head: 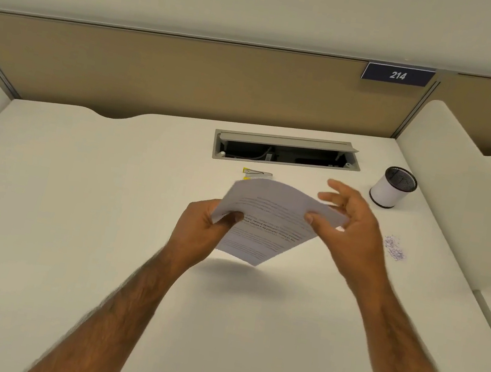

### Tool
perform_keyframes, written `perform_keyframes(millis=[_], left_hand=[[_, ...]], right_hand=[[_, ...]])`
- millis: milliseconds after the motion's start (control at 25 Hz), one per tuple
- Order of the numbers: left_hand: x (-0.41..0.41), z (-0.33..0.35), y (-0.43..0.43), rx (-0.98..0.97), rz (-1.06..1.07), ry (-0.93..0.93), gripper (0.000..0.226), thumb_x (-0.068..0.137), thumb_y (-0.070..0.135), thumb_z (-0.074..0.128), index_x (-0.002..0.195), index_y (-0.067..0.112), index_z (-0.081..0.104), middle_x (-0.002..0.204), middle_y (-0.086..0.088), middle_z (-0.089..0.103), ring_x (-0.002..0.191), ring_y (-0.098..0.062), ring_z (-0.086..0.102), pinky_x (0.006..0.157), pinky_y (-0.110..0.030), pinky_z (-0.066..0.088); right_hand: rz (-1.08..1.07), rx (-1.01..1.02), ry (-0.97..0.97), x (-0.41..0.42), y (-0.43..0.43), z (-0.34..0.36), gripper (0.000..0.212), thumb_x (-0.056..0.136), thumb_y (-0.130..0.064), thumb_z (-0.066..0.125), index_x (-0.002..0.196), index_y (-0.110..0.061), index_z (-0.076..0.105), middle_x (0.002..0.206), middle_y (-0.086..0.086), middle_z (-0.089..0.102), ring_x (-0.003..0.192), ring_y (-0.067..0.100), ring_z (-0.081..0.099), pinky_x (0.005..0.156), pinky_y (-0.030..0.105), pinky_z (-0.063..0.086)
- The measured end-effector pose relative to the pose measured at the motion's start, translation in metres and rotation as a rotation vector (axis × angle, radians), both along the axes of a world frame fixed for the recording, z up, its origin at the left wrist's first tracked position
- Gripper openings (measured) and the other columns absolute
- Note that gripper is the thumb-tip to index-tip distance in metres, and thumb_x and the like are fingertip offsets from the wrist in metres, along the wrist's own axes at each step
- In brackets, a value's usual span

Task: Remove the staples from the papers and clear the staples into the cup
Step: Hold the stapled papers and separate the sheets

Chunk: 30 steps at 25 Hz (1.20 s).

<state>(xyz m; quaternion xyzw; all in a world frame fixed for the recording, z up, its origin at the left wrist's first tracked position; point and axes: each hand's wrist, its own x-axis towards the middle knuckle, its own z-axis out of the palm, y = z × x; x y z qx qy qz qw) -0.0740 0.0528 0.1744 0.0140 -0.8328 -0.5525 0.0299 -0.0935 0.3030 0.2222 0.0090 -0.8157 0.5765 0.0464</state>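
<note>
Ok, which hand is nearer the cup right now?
Right. The right hand is just left of the cup and nearer the person, thumb on the papers; the left hand grips the papers' other edge, much farther left.

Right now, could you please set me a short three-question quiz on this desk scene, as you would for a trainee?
1. True or false: the papers lie flat on the desk.
2. Where is the pile of loose staples? A) at the desk's near left corner B) on the desk, to the right of the right hand C) under the papers
3. Fill in: the white, black-rimmed ____ stands at the far right of the desk.
Key: 1 false, they are held in the air, and the left hand grips a corner. 2 B. 3 cup.
</note>
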Motion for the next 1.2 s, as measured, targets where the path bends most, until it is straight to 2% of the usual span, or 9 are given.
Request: perform_keyframes(millis=[160,360,480,560,720,880,960,1120,1200], left_hand=[[-0.003,0.019,0.007,-0.316,-0.149,0.01,0.02,0.106,0.031,0.056,0.102,0.04,0.073,0.096,0.017,0.073,0.091,-0.016,0.066,0.075,-0.031,0.052],[-0.001,0.027,0.018,-0.412,-0.134,0.11,0.021,0.104,0.031,0.058,0.119,0.037,0.072,0.116,0.015,0.073,0.106,-0.014,0.065,0.083,-0.028,0.052],[0.004,0.01,-0.001,-0.365,0.1,0.318,0.057,0.095,0.035,0.073,0.148,0.023,0.054,0.151,0.003,0.055,0.145,-0.019,0.044,0.122,-0.044,0.033],[0.006,-0.007,-0.025,-0.3,0.31,0.382,0.086,0.086,0.044,0.077,0.158,0.016,0.037,0.164,-0.001,0.038,0.156,-0.017,0.027,0.128,-0.035,0.019],[0.008,-0.023,-0.05,0.369,0.139,0.028,0.086,0.075,0.044,0.085,0.152,0.024,0.05,0.15,0.005,0.059,0.135,-0.011,0.057,0.111,-0.029,0.047],[0.003,-0.034,-0.052,0.626,0.022,-0.072,0.052,0.082,0.036,0.08,0.13,0.019,0.069,0.12,0.002,0.077,0.107,-0.015,0.07,0.084,-0.028,0.057],[0.003,-0.037,-0.053,0.701,0.021,-0.111,0.046,0.084,0.025,0.074,0.129,0.013,0.068,0.12,-0.003,0.077,0.107,-0.02,0.071,0.085,-0.031,0.06],[0.008,-0.042,-0.052,0.643,-0.06,-0.231,0.072,0.059,0.052,0.097,0.117,0.015,0.075,0.124,-0.01,0.076,0.11,-0.026,0.073,0.09,-0.036,0.062],[0.008,-0.042,-0.048,0.56,-0.031,-0.235,0.055,0.069,0.045,0.094,0.112,0.016,0.077,0.117,-0.006,0.078,0.106,-0.025,0.075,0.091,-0.039,0.062]], right_hand=[[0.151,0.558,0.105,0.0,-0.005,0.045,0.034,0.084,-0.029,0.074,0.116,-0.034,0.066,0.118,-0.018,0.062,0.105,0.003,0.058,0.086,0.026,0.05],[0.256,0.381,-0.123,-0.002,-0.015,0.039,0.019,0.091,-0.017,0.06,0.081,-0.024,0.074,0.083,-0.006,0.071,0.077,0.019,0.066,0.058,0.033,0.048],[0.196,0.161,-0.224,-0.004,0.004,0.03,0.012,0.091,-0.018,0.066,0.095,-0.025,0.076,0.087,-0.009,0.076,0.079,0.013,0.07,0.065,0.024,0.05],[0.18,-0.01,-0.297,-0.008,0.021,0.019,0.017,0.09,-0.019,0.07,0.107,-0.022,0.074,0.098,-0.005,0.078,0.091,0.02,0.073,0.081,0.035,0.057],[0.185,-0.206,-0.334,-0.011,0.038,-0.002,0.032,0.085,-0.023,0.074,0.116,-0.017,0.071,0.11,0.002,0.076,0.106,0.029,0.069,0.096,0.046,0.053],[0.18,-0.283,-0.315,-0.01,0.04,-0.015,0.031,0.085,-0.018,0.072,0.116,-0.015,0.07,0.112,0.003,0.075,0.105,0.027,0.069,0.091,0.038,0.055],[0.162,-0.308,-0.311,-0.011,0.04,-0.021,0.03,0.087,-0.015,0.071,0.117,-0.014,0.07,0.112,0.003,0.075,0.105,0.027,0.069,0.092,0.039,0.055],[0.121,-0.303,-0.304,-0.014,0.043,-0.033,0.027,0.088,-0.014,0.07,0.115,-0.014,0.07,0.111,0.003,0.076,0.102,0.027,0.07,0.09,0.039,0.056],[0.089,-0.286,-0.297,-0.014,0.045,-0.038,0.024,0.089,-0.013,0.07,0.113,-0.014,0.071,0.108,0.003,0.076,0.099,0.027,0.071,0.087,0.039,0.057]])
